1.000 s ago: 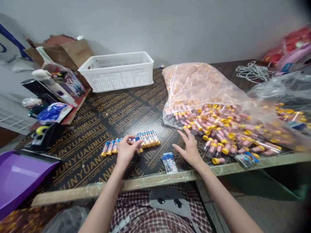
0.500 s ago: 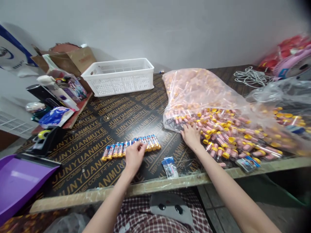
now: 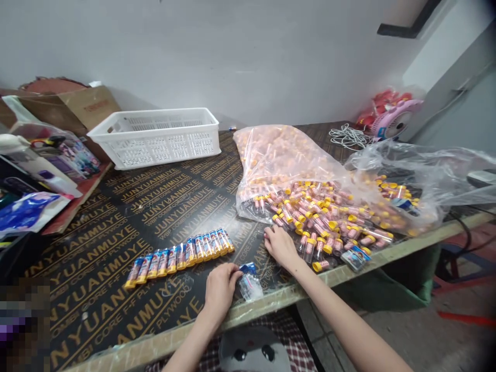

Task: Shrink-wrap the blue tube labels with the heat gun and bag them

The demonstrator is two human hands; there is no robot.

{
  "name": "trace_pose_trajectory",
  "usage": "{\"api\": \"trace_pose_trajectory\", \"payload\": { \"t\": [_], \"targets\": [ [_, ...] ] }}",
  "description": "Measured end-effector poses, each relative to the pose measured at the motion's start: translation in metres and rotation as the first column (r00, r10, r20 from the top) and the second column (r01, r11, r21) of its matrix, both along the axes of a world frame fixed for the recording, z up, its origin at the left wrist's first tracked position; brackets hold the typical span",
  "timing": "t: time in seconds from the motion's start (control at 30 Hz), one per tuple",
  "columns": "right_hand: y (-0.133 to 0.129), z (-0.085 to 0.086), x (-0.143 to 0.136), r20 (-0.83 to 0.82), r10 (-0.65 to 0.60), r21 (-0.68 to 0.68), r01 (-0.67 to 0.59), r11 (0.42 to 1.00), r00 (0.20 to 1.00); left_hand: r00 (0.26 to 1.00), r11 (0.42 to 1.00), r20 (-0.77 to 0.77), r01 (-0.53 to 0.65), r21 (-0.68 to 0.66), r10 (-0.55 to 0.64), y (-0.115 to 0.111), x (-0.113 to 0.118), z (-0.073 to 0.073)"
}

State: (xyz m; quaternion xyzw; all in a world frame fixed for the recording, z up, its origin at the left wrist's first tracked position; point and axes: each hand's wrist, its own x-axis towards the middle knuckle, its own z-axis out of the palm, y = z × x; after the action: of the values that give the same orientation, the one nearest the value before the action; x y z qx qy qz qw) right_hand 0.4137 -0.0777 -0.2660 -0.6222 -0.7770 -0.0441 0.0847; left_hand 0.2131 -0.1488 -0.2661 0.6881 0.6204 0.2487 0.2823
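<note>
My left hand (image 3: pixel 221 289) is at the left edge of a small blue-and-clear packet stack (image 3: pixel 250 284) near the table's front edge, with thumb and fingers pinched at its top corner. My right hand (image 3: pixel 279 247) is closed beside the pile of clear tubes with yellow caps (image 3: pixel 320 219); a tube seems to be at its fingertips, mostly hidden. Left of centre, several blue-and-yellow wrapped tubes (image 3: pixel 180 256) lie side by side in a slanting row. The pile spills from the mouth of a large clear bag (image 3: pixel 279 155).
A white basket (image 3: pixel 163 144) stands at the back left, beside a cardboard box (image 3: pixel 85 106) and a shelf of bottles and bags. At the back right are a white cord (image 3: pixel 349 136) and a pink fan (image 3: pixel 397 121). Another blue packet (image 3: pixel 355 257) lies by the front edge.
The view has swung to the right. My left hand has left the row of wrapped tubes for the packets. My right hand has drawn back slightly from the bag's mouth.
</note>
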Motion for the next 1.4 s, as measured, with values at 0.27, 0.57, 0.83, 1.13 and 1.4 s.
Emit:
{"api": "trace_pose_trajectory", "payload": {
  "t": [0.27,0.57,0.83,1.13,1.4],
  "targets": [
    [-0.04,-0.005,0.004,-0.227,0.14,0.012,-0.141,0.99,0.964,0.995,1.0,-0.102,0.003,0.008,-0.002,-0.009,0.002,0.003],
    [-0.06,0.001,0.001,-0.706,0.152,0.124,-0.091,0.988,0.691,0.882,0.982,0.432,-0.158,-0.106,0.188,-0.011,0.0,0.008],
    [-0.083,0.007,-0.009,-0.822,0.164,0.229,0.052,0.972,0.545,0.417,0.861,0.763,-0.112,-0.496,0.493,-0.007,0.0,0.008],
    [-0.117,0.018,-0.022,-0.853,0.2,0.219,-0.018,0.976,0.483,0.186,0.785,0.762,-0.148,-0.602,0.62,-0.004,-0.004,0.01],
    [-0.128,0.019,-0.035,-0.806,0.299,0.298,-0.087,0.951,0.511,0.186,0.775,0.757,-0.248,-0.581,0.627,-0.003,-0.008,0.011]
  ]
}}
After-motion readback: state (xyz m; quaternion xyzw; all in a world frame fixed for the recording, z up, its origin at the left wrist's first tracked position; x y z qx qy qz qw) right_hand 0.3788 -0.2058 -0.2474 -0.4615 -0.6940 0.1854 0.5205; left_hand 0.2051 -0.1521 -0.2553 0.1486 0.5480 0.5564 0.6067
